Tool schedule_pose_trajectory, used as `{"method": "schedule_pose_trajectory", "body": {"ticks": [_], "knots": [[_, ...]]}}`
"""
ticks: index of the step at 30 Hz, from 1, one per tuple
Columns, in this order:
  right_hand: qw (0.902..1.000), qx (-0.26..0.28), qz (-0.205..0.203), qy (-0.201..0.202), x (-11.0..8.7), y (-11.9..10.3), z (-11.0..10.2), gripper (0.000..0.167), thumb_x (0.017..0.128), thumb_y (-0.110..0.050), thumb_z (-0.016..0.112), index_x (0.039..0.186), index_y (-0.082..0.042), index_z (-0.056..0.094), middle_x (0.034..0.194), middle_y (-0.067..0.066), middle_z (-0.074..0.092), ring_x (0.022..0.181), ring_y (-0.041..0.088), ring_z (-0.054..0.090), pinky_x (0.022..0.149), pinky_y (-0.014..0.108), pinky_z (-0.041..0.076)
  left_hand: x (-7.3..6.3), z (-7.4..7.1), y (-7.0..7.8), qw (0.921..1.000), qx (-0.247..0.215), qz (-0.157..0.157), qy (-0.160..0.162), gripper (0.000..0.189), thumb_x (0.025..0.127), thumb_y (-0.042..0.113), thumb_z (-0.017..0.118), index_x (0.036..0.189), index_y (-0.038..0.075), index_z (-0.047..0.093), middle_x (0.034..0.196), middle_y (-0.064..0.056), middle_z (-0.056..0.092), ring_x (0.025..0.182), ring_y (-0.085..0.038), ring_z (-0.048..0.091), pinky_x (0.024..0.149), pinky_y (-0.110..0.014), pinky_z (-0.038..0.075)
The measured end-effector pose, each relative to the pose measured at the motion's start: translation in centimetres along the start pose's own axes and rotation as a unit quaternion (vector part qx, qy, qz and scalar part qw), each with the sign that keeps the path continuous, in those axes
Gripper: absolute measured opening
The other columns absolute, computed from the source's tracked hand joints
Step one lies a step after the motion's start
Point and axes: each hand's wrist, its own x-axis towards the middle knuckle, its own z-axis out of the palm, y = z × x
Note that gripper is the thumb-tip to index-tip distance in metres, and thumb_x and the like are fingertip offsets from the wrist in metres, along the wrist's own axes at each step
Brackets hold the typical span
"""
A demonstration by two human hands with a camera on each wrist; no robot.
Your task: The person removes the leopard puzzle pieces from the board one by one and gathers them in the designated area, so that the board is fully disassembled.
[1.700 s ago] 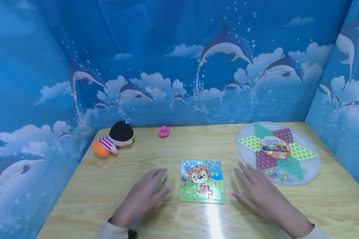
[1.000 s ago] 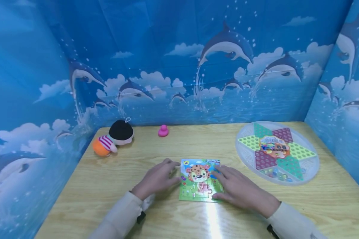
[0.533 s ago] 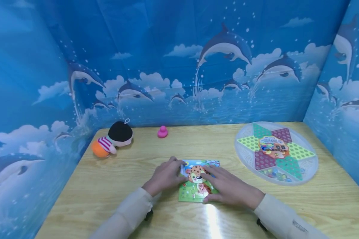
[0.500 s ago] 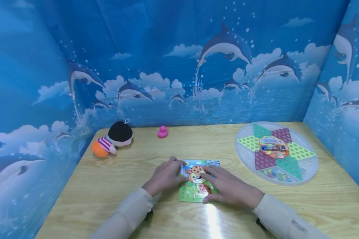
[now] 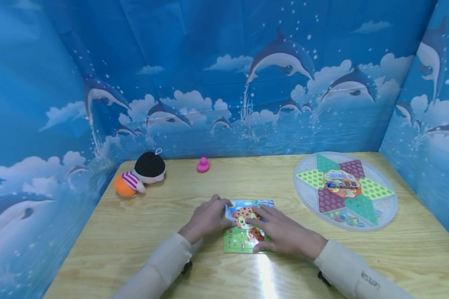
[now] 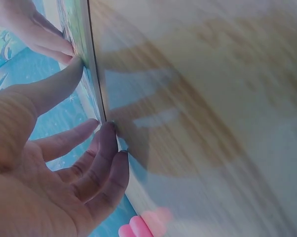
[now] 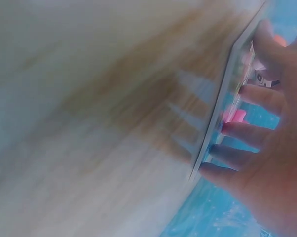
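A square jigsaw puzzle point(image 5: 236, 241) with a cartoon leopard lies flat on the wooden table. At its left edge is my left hand point(image 5: 209, 219); in the left wrist view the thumb point(image 6: 64, 81) touches the puzzle's side and the fingertips meet the edge and table. My right hand point(image 5: 286, 234) lies over the right half, covering part of the leopard. From the right wrist camera, its spread fingers point(image 7: 249, 136) rest on the puzzle's face, with the thumb at the near edge. Some pieces under this hand are hidden.
A round Chinese checkers board point(image 5: 344, 191) with marbles in its clear tray sits at the right. Back left lies a soft doll point(image 5: 149, 166) with black hair and an orange bottom. A small pink toy point(image 5: 203, 165) stands near the dolphin-print backdrop point(image 5: 209, 83).
Both hands came inward from either side of the puzzle and now touch it. Over the last half second they have barely moved, the right fingers shifting slightly. The puzzle stays in place.
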Motion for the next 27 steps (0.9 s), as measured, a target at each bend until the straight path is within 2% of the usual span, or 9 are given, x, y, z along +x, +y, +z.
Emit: {"method": "schedule_pose_trajectory", "body": {"ticks": [5,10,19,27], "knots": [[1.0000,-0.003,-0.005,-0.003,-0.28,-0.44,-0.16,0.071,0.094,-0.054,0.064,0.150,-0.013,0.048,0.159,0.027,0.029,0.146,0.049,0.026,0.116,0.062,0.024,0.09,0.10,-0.01,1.0000,-0.008,-0.002,0.002,0.065,0.076,0.040,0.088,0.130,0.011,0.065,0.110,-0.006,0.059,0.079,-0.018,0.056,0.070,-0.036,0.050],[0.9999,0.000,-0.011,-0.008,-0.52,-0.95,-0.31,0.072,0.095,-0.056,0.061,0.149,-0.012,0.048,0.160,0.027,0.027,0.145,0.050,0.026,0.115,0.063,0.025,0.08,0.15,0.00,0.9999,-0.012,-0.004,0.002,0.064,0.077,0.038,0.088,0.129,0.010,0.065,0.110,-0.007,0.060,0.080,-0.018,0.057,0.070,-0.036,0.051],[0.9999,-0.005,-0.012,-0.007,-0.41,-0.95,0.02,0.072,0.094,-0.054,0.063,0.149,-0.010,0.048,0.159,0.027,0.029,0.145,0.050,0.026,0.115,0.063,0.026,0.31,0.24,0.05,0.9992,-0.035,-0.016,-0.006,0.060,0.077,0.034,0.088,0.127,0.009,0.064,0.109,-0.007,0.059,0.087,-0.023,0.059,0.078,-0.042,0.054],[0.9999,-0.004,-0.015,-0.004,-0.43,-0.89,0.11,0.072,0.094,-0.053,0.063,0.149,-0.009,0.048,0.158,0.028,0.030,0.145,0.050,0.027,0.114,0.064,0.026,0.61,0.33,0.02,0.9990,-0.041,-0.018,-0.005,0.061,0.077,0.033,0.088,0.127,0.008,0.064,0.106,-0.005,0.057,0.086,-0.021,0.056,0.077,-0.040,0.052]]}}
